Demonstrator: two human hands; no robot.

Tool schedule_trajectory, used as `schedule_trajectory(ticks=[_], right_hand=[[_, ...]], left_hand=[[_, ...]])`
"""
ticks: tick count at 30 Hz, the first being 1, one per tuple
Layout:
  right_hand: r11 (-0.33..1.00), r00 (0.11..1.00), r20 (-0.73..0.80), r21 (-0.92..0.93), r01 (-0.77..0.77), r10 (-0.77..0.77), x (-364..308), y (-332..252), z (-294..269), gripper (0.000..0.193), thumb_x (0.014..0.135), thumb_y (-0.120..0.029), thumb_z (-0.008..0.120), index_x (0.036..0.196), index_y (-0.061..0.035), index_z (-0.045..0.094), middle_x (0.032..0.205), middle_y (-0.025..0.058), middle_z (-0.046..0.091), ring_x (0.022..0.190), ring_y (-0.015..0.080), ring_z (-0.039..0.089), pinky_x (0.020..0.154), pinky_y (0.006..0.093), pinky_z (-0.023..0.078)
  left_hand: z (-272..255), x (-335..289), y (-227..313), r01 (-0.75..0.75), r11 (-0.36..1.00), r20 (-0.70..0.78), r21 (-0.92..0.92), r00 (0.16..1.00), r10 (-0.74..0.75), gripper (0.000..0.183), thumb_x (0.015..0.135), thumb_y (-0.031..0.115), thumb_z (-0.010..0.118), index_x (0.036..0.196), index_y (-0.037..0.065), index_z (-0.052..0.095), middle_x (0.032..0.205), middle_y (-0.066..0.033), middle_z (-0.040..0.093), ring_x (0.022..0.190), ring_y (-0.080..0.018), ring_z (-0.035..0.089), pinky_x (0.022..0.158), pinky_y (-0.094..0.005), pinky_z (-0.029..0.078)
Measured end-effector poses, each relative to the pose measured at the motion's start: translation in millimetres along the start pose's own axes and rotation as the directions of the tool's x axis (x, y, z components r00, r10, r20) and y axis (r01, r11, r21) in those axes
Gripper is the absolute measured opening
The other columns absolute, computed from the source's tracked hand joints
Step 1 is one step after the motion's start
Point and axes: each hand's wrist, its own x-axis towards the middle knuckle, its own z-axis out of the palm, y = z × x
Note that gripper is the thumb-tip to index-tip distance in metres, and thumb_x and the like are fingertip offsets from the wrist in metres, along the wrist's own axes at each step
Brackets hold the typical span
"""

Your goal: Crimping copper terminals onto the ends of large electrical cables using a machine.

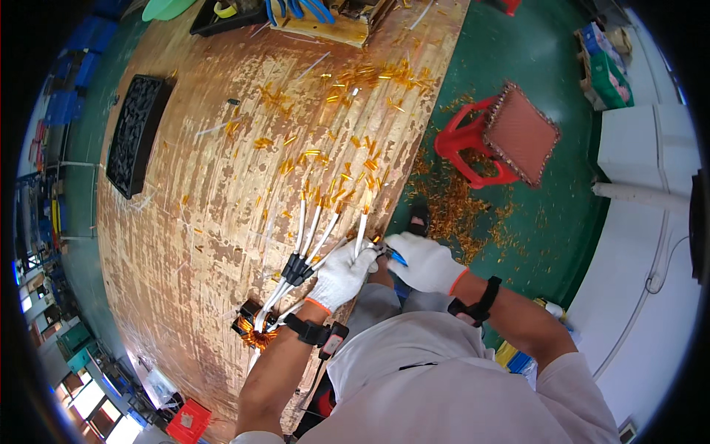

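My left hand, in a white knit glove, pinches a white-sleeved wire near the table's right edge. Just right of it, my gloved right hand is closed round a small hand tool with blue handles. Its jaws are at the wire's end by my left fingers, partly hidden. Several more white-sleeved wires with amber tips fan out on the table beyond my left hand. They pass through black blocks and lead back to a copper-wound ring coil with black parts, beside my left forearm.
Amber scraps are strewn over the worn wooden table and the green floor. A black tray of dark pieces lies at the left. Blue-handled tools lie at the far edge. A red stool with a cushion stands right.
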Motion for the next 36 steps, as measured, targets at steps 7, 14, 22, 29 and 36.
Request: schedule_trajectory(ticks=[7,14,22,29,36], right_hand=[[1.000,0.998,0.068,0.001,-0.019,0.019,0,-5,-8,0.045,0.094,-0.029,0.069,0.133,-0.0091,0.061,0.114,0.0178,0.064,0.105,0.0368,0.066,0.094,0.0465,0.053],[0.802,0.788,-0.211,-0.324,0.502,-0.578,18,18,-4,0.043,0.091,-0.023,0.069,0.131,-0.0106,0.062,0.109,0.0114,0.064,0.105,0.0323,0.064,0.093,0.0453,0.052],[0.975,0.897,0.442,0.209,-0.080,-0.021,2,-13,-41,0.036,0.098,-0.033,0.062,0.124,-0.0079,0.059,0.112,0.0217,0.068,0.105,0.0417,0.066,0.089,0.0499,0.052],[0.926,0.966,0.079,0.276,-0.258,0.246,-21,-28,6,0.045,0.099,-0.038,0.062,0.135,-0.0118,0.055,0.117,0.0241,0.069,0.108,0.0440,0.067,0.091,0.0510,0.052],[0.893,0.939,-0.051,0.330,-0.307,0.341,-8,-2,10,0.049,0.099,-0.043,0.058,0.138,-0.0133,0.053,0.122,0.0251,0.067,0.112,0.0441,0.066,0.092,0.0523,0.053]], left_hand=[[-18,-3,20,0.292,0.928,0.249,-0.232,0.940,-0.233,0.020,0.105,0.021,0.059,0.104,0.004,0.070,0.071,0.0045,0.055,0.059,-0.0044,0.045,0.052,-0.0221,0.034],[-43,-3,33,0.558,0.743,0.568,-0.369,0.768,-0.295,0.023,0.102,0.021,0.062,0.108,0.001,0.071,0.065,0.0073,0.041,0.051,-0.0034,0.031,0.046,-0.0229,0.021],[-4,-10,26,0.153,0.983,0.094,-0.098,0.985,-0.144,0.018,0.094,0.021,0.078,0.092,0.004,0.074,0.071,0.0034,0.060,0.063,-0.0042,0.051,0.057,-0.0241,0.041],[12,-5,20,0.200,0.978,-0.141,-0.061,0.968,-0.207,0.028,0.089,0.030,0.084,0.088,0.003,0.074,0.072,0.0009,0.067,0.065,-0.0050,0.056,0.061,-0.0271,0.048],[24,8,-8,0.237,0.946,-0.177,0.222,0.964,-0.200,0.048,0.087,0.051,0.080,0.100,0.005,0.073,0.079,-0.0089,0.074,0.069,-0.0204,0.069,0.067,-0.0359,0.054]])
